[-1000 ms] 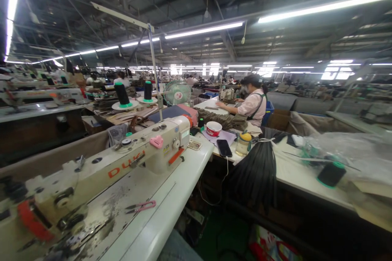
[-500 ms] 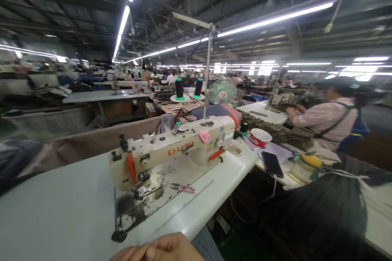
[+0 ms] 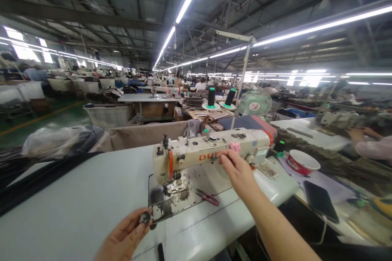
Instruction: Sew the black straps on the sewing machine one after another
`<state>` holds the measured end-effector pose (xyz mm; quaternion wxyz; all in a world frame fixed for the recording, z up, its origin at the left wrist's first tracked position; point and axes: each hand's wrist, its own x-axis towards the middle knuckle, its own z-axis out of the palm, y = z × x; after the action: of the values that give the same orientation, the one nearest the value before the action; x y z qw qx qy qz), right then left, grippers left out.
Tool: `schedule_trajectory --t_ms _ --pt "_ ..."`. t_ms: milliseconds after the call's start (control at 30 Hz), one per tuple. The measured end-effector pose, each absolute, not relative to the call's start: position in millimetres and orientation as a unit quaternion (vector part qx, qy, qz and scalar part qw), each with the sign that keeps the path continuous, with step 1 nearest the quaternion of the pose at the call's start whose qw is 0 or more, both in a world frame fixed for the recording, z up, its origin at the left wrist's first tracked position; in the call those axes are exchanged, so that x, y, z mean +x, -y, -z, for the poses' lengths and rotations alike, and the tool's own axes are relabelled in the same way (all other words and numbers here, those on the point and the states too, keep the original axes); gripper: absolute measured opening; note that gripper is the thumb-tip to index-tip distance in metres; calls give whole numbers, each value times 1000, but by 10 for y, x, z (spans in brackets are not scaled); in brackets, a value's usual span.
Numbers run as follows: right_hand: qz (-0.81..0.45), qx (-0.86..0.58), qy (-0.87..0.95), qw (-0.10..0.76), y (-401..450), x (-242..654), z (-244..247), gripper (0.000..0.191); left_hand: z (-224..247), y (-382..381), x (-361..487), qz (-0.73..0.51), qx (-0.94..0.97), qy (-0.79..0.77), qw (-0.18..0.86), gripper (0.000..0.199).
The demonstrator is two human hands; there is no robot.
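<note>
My left hand (image 3: 127,234) pinches a small round metal bobbin case (image 3: 145,217) near the front left corner of the sewing machine's bed. My right hand (image 3: 234,167) reaches up to the front of the white sewing machine (image 3: 186,149). Its bent fingers come together at a small metal fitting (image 3: 214,158) beside the orange lettering; what is between them, if anything, is too small to tell. Pink-handled thread snips (image 3: 208,197) lie on the machine bed below that hand, apart from it.
Two black thread cones (image 3: 211,98) stand behind the machine, near a green fan (image 3: 255,104). To the right are a red and white bowl (image 3: 303,162) and a phone (image 3: 321,200) with a cable. Dark cloth (image 3: 39,181) borders the pale table (image 3: 101,187) at left.
The view has swung left. My right hand now reaches to the machine's front, and my left hand has come into sight with the bobbin case. Earlier one hand showed low at the table edge.
</note>
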<state>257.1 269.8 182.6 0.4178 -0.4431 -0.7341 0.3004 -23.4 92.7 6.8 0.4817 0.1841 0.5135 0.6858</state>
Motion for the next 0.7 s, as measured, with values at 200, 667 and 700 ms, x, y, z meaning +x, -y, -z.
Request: schedule_trajectory --t_ms 200,667,700 --pt "18 -533 805 259 -3122 2399 -2245 35 -52 -922 -129 -707 177 -482 485 58" --pt "75 -490 818 293 -3433 2212 -2325 27 -146 -925 -199 -681 197 -436 555 50" --pt "86 -479 812 321 -3455 2219 -2405 30 -174 -922 -189 -680 197 -431 559 50"
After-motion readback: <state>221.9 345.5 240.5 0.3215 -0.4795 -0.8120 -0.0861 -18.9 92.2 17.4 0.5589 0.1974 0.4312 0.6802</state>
